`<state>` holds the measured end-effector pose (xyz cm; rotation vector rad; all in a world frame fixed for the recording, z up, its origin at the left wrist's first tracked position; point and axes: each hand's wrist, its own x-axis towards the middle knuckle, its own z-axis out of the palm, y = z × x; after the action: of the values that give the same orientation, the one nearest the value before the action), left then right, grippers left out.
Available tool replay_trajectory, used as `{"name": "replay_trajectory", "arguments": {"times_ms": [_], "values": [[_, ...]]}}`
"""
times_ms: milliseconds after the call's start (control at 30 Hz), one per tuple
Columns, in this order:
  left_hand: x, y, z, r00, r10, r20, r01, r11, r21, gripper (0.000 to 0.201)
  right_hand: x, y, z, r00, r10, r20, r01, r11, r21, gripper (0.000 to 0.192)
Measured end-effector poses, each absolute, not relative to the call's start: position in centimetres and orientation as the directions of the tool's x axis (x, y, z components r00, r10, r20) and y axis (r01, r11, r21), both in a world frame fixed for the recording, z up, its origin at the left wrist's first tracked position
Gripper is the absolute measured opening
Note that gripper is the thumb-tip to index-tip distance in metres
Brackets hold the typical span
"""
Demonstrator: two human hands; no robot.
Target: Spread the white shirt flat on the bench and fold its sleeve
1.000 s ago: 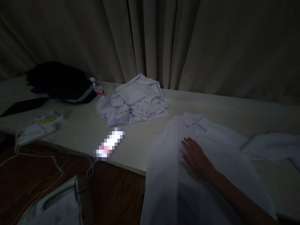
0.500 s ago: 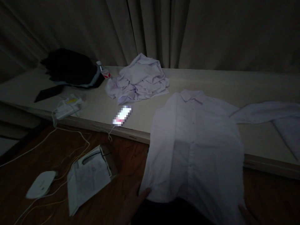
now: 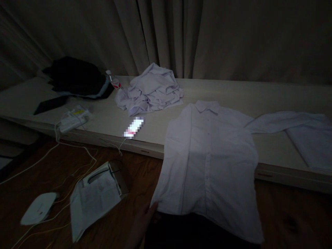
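A white button-up shirt (image 3: 220, 155) lies front up, its collar on the ledge and its lower part hanging over the front edge. One sleeve (image 3: 280, 121) stretches out to the right; along the left side a strip of cloth lies folded over the front. My left hand (image 3: 144, 219) pinches the lower left corner of the hem between thumb and fingers. Apart from the shirt, at the lower right, is my right hand (image 3: 298, 228), dark and smeared, its fingers unclear.
A crumpled pile of white cloth (image 3: 153, 90), a bottle (image 3: 113, 81), dark folded clothes (image 3: 75, 77) and a lit phone (image 3: 133, 128) sit on the ledge (image 3: 153, 126). Folded white cloth (image 3: 311, 147) lies right. A white device (image 3: 38, 208), cables and a paper-covered box (image 3: 97, 197) occupy the floor.
My right hand has come off the shirt's lower right hem and moved to the right. My left hand still grips the left corner. The view has shifted slightly.
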<state>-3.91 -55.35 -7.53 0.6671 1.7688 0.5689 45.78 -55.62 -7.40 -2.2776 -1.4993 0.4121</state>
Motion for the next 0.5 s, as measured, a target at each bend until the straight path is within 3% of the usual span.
{"name": "replay_trajectory", "arguments": {"times_ms": [67,133,233,400,500], "values": [[-4.0,-55.7,-7.2,-0.24,0.699,-0.674,0.156,0.713,0.684,0.056,41.4,-54.3,-6.4,0.282,0.959,-0.041,0.846,-0.269,-0.46,0.034],[-3.9,-55.7,-6.4,-0.242,0.717,-0.653,0.151,0.693,0.705,0.053,36.9,-53.6,-6.2,0.002,1.0,0.003,0.869,0.0,-0.495,0.027],[-4.0,-55.5,-5.4,-0.226,0.728,-0.648,0.097,0.678,0.728,0.05,32.6,-54.1,-7.5,-0.323,0.946,0.04,0.854,0.309,-0.419,0.026],[-4.4,-55.7,-5.9,-0.254,0.745,-0.616,-0.018,0.634,0.773,0.043,32.0,-55.7,-10.1,-0.442,0.886,0.138,0.864,0.462,-0.2,0.042],[-4.1,-55.8,-7.0,-0.307,0.697,-0.648,-0.089,0.657,0.749,0.05,32.3,-55.7,-10.5,-0.43,0.882,0.194,0.864,0.464,-0.196,0.034]]}}
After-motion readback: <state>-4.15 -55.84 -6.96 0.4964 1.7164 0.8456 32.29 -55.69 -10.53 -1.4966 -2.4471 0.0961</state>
